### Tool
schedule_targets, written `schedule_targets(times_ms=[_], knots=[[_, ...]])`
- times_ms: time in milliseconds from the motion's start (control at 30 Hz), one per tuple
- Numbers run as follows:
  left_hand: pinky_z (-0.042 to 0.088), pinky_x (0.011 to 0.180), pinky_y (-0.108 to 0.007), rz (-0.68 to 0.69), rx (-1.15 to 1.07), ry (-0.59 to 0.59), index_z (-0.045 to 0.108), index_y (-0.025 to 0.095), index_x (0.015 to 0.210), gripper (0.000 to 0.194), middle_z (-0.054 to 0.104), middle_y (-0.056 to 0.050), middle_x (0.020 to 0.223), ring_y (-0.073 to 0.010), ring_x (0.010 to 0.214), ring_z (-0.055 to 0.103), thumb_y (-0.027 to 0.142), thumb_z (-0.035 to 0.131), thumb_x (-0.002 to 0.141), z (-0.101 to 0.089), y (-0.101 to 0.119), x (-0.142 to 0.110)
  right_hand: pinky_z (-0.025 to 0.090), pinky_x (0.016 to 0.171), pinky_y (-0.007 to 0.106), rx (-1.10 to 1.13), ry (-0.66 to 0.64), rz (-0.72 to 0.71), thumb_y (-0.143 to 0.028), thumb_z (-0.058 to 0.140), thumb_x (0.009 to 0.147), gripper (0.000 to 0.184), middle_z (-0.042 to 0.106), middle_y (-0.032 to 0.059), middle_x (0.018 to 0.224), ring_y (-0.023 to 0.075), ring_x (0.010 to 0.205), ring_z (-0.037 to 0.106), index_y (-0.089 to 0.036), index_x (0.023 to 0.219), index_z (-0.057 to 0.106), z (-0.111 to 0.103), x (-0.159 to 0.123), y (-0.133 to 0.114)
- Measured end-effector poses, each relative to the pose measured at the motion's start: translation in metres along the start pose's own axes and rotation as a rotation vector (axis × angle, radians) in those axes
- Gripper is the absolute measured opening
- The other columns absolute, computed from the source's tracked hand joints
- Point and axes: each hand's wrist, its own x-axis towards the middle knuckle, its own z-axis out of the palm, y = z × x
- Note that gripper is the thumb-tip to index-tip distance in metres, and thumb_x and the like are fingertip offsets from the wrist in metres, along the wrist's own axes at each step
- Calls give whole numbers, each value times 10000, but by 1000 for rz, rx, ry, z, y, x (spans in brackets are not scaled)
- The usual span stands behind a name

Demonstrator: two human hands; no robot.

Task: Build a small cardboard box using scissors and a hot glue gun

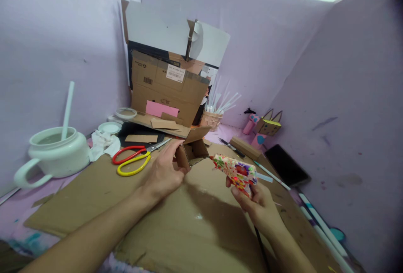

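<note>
My left hand (165,170) grips the left side of a small open cardboard box (198,149), its fingers closed on the wall. In my right hand (252,199) is a flower-patterned glue gun (236,171), held by the handle with a small red light showing. The gun's nozzle points left at the box's near right edge; whether it touches I cannot tell. A clear glue stick (265,177) juts from the gun's back. Beside my left hand lie scissors (134,161) with one red and one yellow handle, blades partly open.
A cardboard sheet (94,197) covers the table. At left stands a white mug-like pot (59,155) with a stick in it. Behind are large cardboard pieces (166,84) and a cup of glue sticks (211,119). A phone (287,164) and a cardboard cat figure (267,127) are at right.
</note>
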Motion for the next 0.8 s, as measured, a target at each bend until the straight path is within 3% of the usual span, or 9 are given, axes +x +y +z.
schedule_targets(times_ms=[500,800], knots=[[541,834,-353,30,12,4,444,233,1252,655,532,-63,1251,-232,1062,559,71,590,635,1,0,-1,259,392,217,19,-15,44,-373,623,675,215,442,-40,528,86,424,309,-164,723,614,3,-3,-12],[521,873,-373,71,20,4,442,243,1253,676,531,-59,1253,-239,1080,548,41,570,621,1,0,-1,358,465,236,62,-44,47,-337,646,653,186,537,6,612,129,521,435,-161,702,614,4,-3,-13]])
